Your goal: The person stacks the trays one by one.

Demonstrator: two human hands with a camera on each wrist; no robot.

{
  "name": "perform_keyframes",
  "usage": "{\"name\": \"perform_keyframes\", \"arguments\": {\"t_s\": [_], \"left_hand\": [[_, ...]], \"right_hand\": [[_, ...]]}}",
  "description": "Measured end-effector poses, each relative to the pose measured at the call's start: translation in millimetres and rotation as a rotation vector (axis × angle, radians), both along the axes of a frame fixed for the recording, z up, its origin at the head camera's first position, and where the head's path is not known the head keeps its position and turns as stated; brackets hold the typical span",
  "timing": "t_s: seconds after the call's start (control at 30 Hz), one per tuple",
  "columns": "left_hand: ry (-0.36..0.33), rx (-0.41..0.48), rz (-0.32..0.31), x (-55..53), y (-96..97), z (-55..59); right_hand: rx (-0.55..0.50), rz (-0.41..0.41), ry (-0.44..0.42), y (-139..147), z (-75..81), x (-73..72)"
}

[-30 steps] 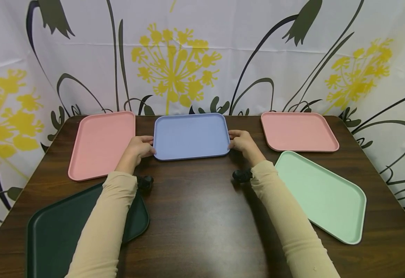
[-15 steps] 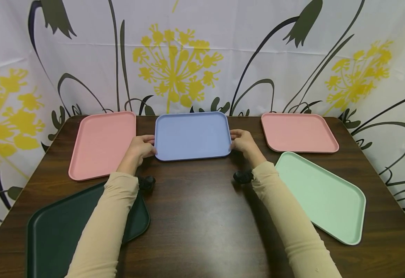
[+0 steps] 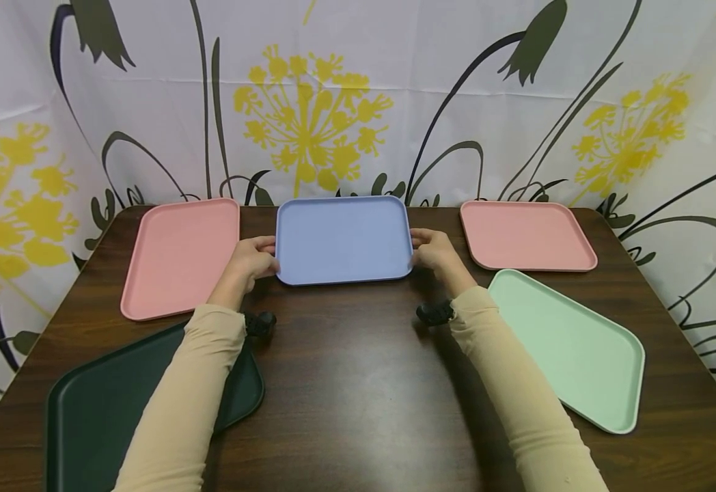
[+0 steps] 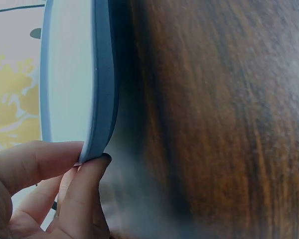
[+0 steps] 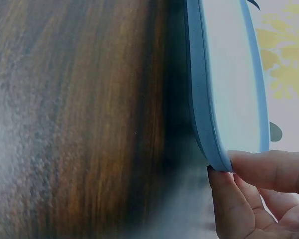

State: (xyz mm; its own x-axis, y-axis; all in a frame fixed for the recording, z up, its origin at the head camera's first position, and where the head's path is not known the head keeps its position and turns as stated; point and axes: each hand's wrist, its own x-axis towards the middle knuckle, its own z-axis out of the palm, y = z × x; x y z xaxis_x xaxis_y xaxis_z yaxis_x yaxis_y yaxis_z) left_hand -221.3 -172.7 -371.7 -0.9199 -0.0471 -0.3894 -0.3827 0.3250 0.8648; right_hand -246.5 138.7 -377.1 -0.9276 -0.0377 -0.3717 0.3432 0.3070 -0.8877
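Note:
A blue rectangular tray (image 3: 343, 239) is at the far middle of the table, held by both hands at its short ends. My left hand (image 3: 250, 263) pinches its left end; in the left wrist view the thumb lies at the top of the rim (image 4: 103, 84) and the fingers reach beneath. At the opposite end my right hand (image 3: 436, 254) pinches the tray the same way, as the right wrist view shows with the thumb at the rim (image 5: 202, 84). A dark gap shows along the tray's near side in both wrist views.
Pink trays (image 3: 182, 260) (image 3: 527, 236) lie to either side of the blue one. A dark green tray (image 3: 112, 403) is under the left forearm, and a mint green tray (image 3: 579, 355) lies beside the right forearm. A patterned cloth (image 3: 346, 82) hangs behind the table (image 3: 346, 403).
The blue tray has shifted slightly to the right and looks a little larger, its far edge a bit higher in view. Both hands keep their grip and moved with it.

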Motion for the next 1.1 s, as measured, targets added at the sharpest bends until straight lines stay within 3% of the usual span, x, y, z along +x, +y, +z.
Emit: {"name": "perform_keyframes", "arguments": {"t_s": [0.53,1.1], "left_hand": [[0.051,-0.058,0.0,5.6,6.9,16.6],[0.047,-0.123,-0.047,12.5,11.6,24.4]], "right_hand": [[0.009,-0.012,0.061,7,10.9,3.8],[0.021,-0.051,0.109,12,20.6,9.7]]}}
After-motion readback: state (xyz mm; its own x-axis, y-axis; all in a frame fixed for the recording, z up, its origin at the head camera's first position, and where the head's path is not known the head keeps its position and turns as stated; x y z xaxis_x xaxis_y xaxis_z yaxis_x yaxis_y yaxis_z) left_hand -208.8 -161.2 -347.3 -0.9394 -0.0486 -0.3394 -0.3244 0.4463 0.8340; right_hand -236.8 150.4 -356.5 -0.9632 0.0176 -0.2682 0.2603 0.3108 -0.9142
